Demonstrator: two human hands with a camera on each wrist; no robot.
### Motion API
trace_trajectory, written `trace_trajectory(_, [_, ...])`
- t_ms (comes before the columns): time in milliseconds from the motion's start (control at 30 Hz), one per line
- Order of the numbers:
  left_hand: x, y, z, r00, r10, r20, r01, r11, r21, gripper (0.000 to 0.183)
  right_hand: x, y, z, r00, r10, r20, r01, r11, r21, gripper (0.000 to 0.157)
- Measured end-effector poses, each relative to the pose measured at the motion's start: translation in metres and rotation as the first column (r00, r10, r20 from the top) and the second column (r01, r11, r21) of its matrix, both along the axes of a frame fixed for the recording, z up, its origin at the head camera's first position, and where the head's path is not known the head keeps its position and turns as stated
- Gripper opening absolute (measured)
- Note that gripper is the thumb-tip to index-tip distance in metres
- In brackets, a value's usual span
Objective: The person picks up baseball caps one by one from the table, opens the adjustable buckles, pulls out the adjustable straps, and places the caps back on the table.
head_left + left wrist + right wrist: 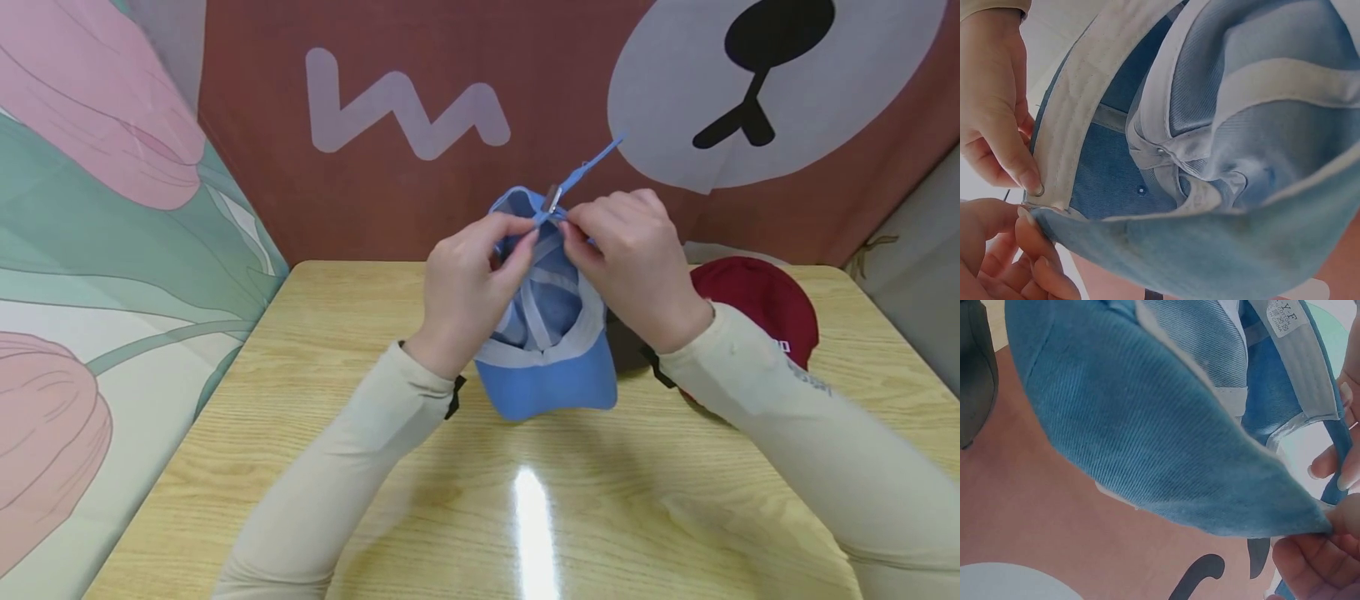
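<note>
A light blue baseball cap [551, 379] is held up over the table, with its inside facing me and its brim pointing down. My left hand [476, 275] pinches the back strap [596, 158] between thumb and forefinger, just left of the metal buckle [552, 199]. On the other side of the buckle, my right hand [630, 258] pinches the cap's back edge by the strap. The strap's loose end sticks out up and to the right. In the right wrist view a white label [1282, 315] shows on the inner sweatband.
A dark red cap [757, 304] lies on the wooden table [360, 333] at the right, partly behind my right forearm. Beside it a dark cap [628, 348] is mostly hidden by my right hand. A printed cloth backdrop [420, 200] hangs at the table's back edge.
</note>
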State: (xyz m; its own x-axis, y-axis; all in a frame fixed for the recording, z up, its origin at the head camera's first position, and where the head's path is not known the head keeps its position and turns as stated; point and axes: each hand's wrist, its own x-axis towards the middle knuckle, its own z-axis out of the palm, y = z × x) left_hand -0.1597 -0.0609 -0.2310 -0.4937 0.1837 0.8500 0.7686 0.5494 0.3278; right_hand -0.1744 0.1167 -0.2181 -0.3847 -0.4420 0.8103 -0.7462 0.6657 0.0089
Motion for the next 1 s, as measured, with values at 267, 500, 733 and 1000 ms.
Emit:
trace_trajectory(267, [0.0005,0.0012,-0.0001,0.999,0.045,0.008,-0.045,0.999,-0.023,0.016,0.0003,-0.0013,-0.0011,0.998,0.023,-0.051,-0.023,1.0,0.005,0.009])
trace_trajectory(500, [-0.0006,0.0022,-0.0001,0.998,0.065,-0.01,-0.065,0.997,-0.029,0.013,0.0007,-0.0018,-0.0007,0.997,0.013,-0.071,-0.013,1.0,0.013,0.009])
trace_trajectory(733, [-0.0003,0.002,-0.0003,0.998,0.065,-0.017,-0.065,0.998,-0.019,0.011,0.0011,-0.0011,0.0019,0.998,-0.02,-0.051,0.021,1.0,0.017,0.011])
trace_trajectory(1000, [-0.0005,0.0018,0.0014,0.995,0.062,0.074,-0.06,0.998,-0.029,0.021,0.0012,-0.0014,0.0023,0.998,-0.012,-0.064,0.014,1.0,0.02,0.011])
